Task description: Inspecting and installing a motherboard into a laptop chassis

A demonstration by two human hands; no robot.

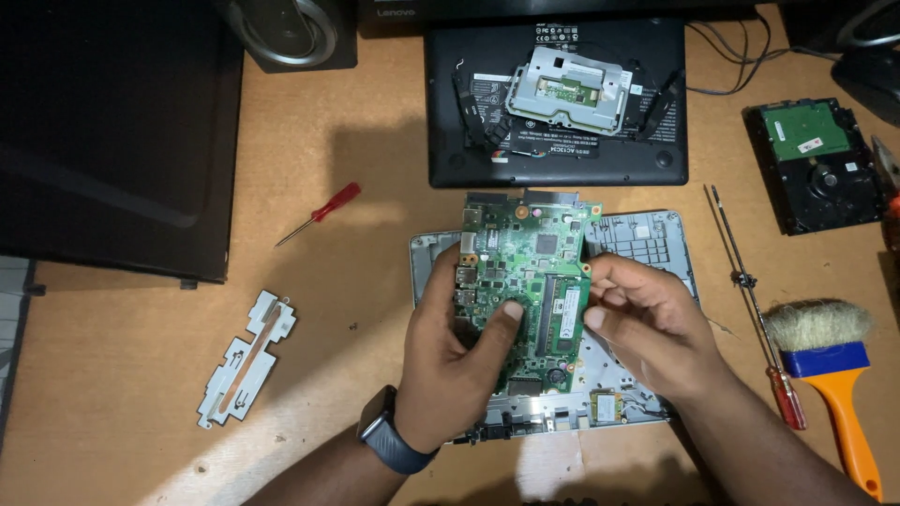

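A green laptop motherboard (523, 258) is held upright-tilted above a grey laptop chassis (647, 239) in the middle of the wooden desk. My left hand (455, 361) grips the board's left edge, thumb pressed on its face; a dark watch sits on that wrist. My right hand (647, 323) holds the board's right edge beside a memory module (567, 314), fingers curled at the module's edge. A small wireless card (607, 406) lies on the chassis below my right hand.
A black laptop bottom cover (450, 103) with a silver bracket lies behind. A red screwdriver (323, 211) and a metal bracket (246, 354) lie left. To the right are a long screwdriver (755, 305), an orange-handled brush (830, 365) and a hard drive (814, 164).
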